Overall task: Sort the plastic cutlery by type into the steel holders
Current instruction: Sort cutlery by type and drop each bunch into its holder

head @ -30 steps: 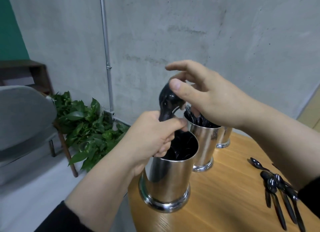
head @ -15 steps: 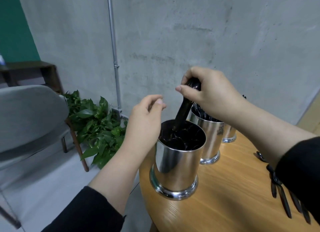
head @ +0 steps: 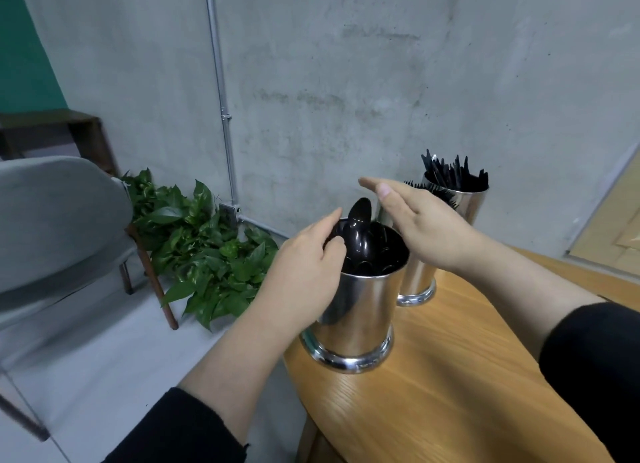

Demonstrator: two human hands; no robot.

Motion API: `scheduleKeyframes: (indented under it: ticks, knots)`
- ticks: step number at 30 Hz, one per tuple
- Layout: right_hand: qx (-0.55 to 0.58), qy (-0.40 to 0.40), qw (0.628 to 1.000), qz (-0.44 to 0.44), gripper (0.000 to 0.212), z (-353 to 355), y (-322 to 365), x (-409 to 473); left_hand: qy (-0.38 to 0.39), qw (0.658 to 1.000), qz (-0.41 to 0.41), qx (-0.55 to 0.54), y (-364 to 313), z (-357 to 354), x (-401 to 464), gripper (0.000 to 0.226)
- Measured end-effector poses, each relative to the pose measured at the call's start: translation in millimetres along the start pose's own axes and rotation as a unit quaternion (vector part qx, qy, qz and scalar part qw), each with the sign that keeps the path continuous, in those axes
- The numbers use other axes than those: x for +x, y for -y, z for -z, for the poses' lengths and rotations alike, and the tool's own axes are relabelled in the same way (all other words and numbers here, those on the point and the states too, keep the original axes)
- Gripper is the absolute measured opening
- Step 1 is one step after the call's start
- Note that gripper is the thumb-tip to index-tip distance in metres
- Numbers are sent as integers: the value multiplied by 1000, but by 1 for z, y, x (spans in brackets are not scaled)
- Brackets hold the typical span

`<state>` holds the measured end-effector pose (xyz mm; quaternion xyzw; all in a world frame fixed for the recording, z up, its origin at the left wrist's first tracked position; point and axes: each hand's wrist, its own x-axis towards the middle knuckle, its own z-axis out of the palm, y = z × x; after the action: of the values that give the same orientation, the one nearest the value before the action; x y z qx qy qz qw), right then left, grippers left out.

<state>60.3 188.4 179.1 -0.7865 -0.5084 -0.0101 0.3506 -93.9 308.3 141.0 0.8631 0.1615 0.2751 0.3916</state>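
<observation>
We saw nearest shiny steel cylindrical holder (head: 360,310) at wooden table (head: 450,393) edge, packed with black plastic spoons (head: 360,230), one bowl sticking above rim. Left hand (head: 304,275) lay against holder's left side by rim; fingers partly curled, index extended; actual grip on holder we could not tell. Right hand (head: 419,223) hovered over holder's far rim, fingers straight, holding nothing. Second steel holder (head: 415,282) just behind held black forks; third steel holder (head: 464,199) beyond held black knives (head: 450,172). Leafy green plant (head: 207,248) on floor beside grey chair (head: 52,220).
</observation>
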Motion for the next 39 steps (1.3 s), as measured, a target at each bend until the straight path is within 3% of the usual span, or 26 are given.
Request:
scheduleKeyframes:
  ticks: [4,7,11,16,19,30,34,39]
  knots:
    - [31,-122,992,-7,45,20,-19,-43,-74,994,-70,33,-18,-3,-5,45]
    - [19,-195,979,-51,35,32,-49,-102,-156,974,-161,-18,-47,-22,-13,35]
    - [-58,-202,969,-128,28,40,-113,-199,-119,963,-227,-83,-83,-93,-29,25]
    - [-124,-202,937,-255,28,66,-177,-299,141,982,-123,13,-87,-221,-42,34]
    - [-131,-212,922,-296,27,77,-199,-319,212,974,-47,65,-78,-279,-43,46]
    - [-105,-190,930,-298,41,82,-244,-281,205,963,-27,173,-82,-342,-6,63]
    - [-167,-250,897,-325,39,97,-271,-266,191,975,-3,111,-77,-348,1,62]
    - [-194,-182,862,-432,48,107,-294,-251,182,979,-13,92,-73,-351,4,59]
